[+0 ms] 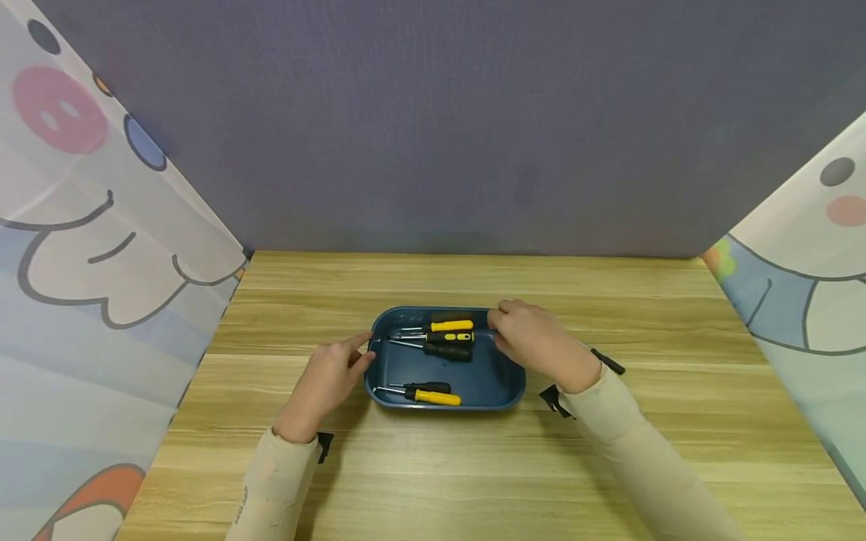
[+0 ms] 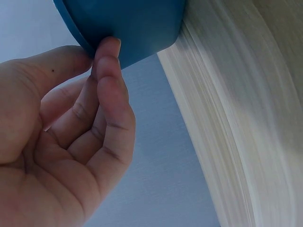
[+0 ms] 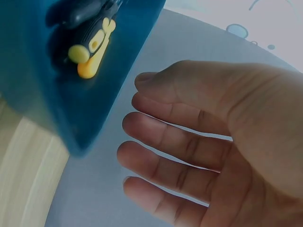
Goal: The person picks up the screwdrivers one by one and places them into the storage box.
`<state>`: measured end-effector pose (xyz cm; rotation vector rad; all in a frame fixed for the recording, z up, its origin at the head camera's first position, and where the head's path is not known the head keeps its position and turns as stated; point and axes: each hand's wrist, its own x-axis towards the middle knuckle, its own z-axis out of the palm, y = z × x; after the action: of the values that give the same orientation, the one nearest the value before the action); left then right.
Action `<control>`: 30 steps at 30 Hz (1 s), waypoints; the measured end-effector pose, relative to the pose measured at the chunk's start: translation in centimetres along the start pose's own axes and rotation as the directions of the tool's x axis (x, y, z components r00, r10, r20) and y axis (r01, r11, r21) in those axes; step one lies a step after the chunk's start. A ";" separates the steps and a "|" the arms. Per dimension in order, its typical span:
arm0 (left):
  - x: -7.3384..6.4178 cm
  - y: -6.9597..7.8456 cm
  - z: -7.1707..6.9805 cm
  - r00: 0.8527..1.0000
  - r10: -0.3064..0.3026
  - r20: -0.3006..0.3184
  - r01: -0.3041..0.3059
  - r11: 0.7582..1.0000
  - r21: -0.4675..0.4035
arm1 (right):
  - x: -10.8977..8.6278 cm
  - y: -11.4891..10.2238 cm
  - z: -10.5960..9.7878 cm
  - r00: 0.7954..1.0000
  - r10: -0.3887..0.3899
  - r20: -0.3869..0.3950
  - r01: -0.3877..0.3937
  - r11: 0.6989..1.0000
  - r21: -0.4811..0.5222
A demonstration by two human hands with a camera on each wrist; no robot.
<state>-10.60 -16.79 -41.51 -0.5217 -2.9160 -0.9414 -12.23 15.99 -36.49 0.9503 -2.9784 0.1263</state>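
Observation:
A dark blue plastic tray [image 1: 483, 382] with rounded corners holds several screwdrivers. At its back lie a yellow-handled screwdriver [image 1: 452, 326], a black-and-yellow one [image 1: 449, 338] and a black one [image 1: 448, 352]; another yellow-handled screwdriver [image 1: 436, 397] lies by the front wall beside a slim black one [image 1: 433, 387]. My left hand [image 1: 323, 379] pinches the tray's left end, thumb at the rim and fingertips against the outer wall in the left wrist view. Over the tray's back right corner in the head view is my right hand [image 1: 537, 338]; the right wrist view shows its fingers extended, holding nothing, a small gap from the rim.
One more screwdriver [image 1: 607, 361] with a black handle lies on the wooden table [image 1: 433, 466], right of the tray, its shaft partly behind my right hand. A grey panel [image 1: 433, 135] rises behind the table, with cartoon-printed curtains [image 1: 61, 248] on both sides.

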 end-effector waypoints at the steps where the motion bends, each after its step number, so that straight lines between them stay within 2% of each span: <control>1: 0.0 0.0 0.0 1.000 0.000 0.000 0.000 1.000 -0.001 | -0.3 0.2 0.0 1.000 0.004 -0.009 -0.004 1.000 0.002; 10: 0.0 -0.1 0.1 1.000 -0.002 -0.006 0.002 1.000 0.000 | -3.4 2.6 0.3 0.991 0.013 -0.131 -0.012 1.000 0.008; 17: 0.0 0.0 0.1 1.000 -0.008 -0.004 0.008 1.000 -0.002 | -6.2 4.5 0.6 0.986 0.104 -0.128 -0.099 0.994 0.041; 21: 0.0 -0.1 0.2 1.000 -0.007 -0.008 0.007 1.000 0.001 | -7.7 5.5 1.2 0.983 0.106 -0.147 -0.101 0.994 0.040; 30: 0.0 0.0 0.2 1.000 -0.012 -0.003 0.012 1.000 -0.006 | -10.1 7.3 2.9 0.979 0.168 -0.114 -0.166 0.986 0.029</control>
<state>-10.56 -16.67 -41.61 -0.5025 -2.9176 -0.9524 -8.17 27.51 -40.32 0.6676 -2.9495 0.2055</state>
